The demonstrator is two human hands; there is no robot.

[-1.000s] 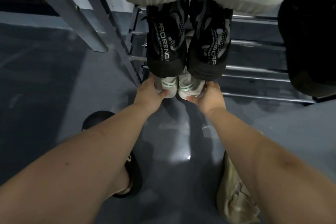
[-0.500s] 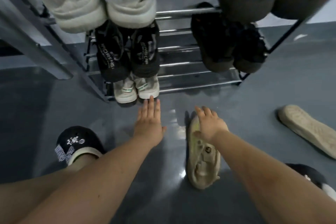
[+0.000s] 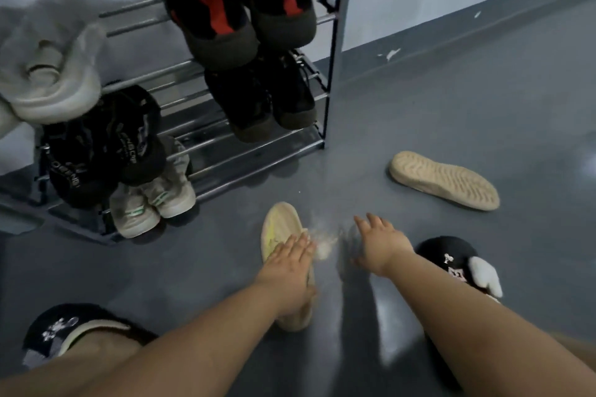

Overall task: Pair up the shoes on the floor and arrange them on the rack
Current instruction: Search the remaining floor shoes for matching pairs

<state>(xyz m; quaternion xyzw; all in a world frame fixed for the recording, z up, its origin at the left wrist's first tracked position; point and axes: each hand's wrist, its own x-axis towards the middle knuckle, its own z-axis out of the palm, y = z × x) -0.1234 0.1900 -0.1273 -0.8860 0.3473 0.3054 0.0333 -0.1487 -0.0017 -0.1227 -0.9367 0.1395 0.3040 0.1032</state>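
Reaching out over a smooth grey floor point(image 3: 451, 106), both bare hands are spread flat with straight fingers, and neither is gripping anything. The left hand point(image 3: 290, 258) lies over the middle of a pale beige shoe point(image 3: 280, 224), fingers together and pointing forward; whether the palm is pressing on it or just above it cannot be told through the motion blur. That shoe sits upright on the floor, its rounded toe toward the rack and showing a yellowish tint. The right hand point(image 3: 380, 243) hovers just beside it to the right, fingers slightly fanned, holding nothing.

Farther right and well apart from both hands, a matching beige shoe point(image 3: 443, 180) lies sole-up, its ridged rubbery tread showing.

A metal-bar shoe rack point(image 3: 335, 51) with a dark frame stands against the wall ahead. It already holds pairs placed heel outward: black shoes with red lining point(image 3: 238, 10) at the top right, black shoes point(image 3: 261, 100) below them, chunky grey-white shoes point(image 3: 48, 74) at the left, black shoes with white lettering point(image 3: 100, 148) under those, and small white sneakers with green stripes point(image 3: 153, 203) on the lowest bars.

The person's feet wear black slippers point(image 3: 451, 258) with white decorations.
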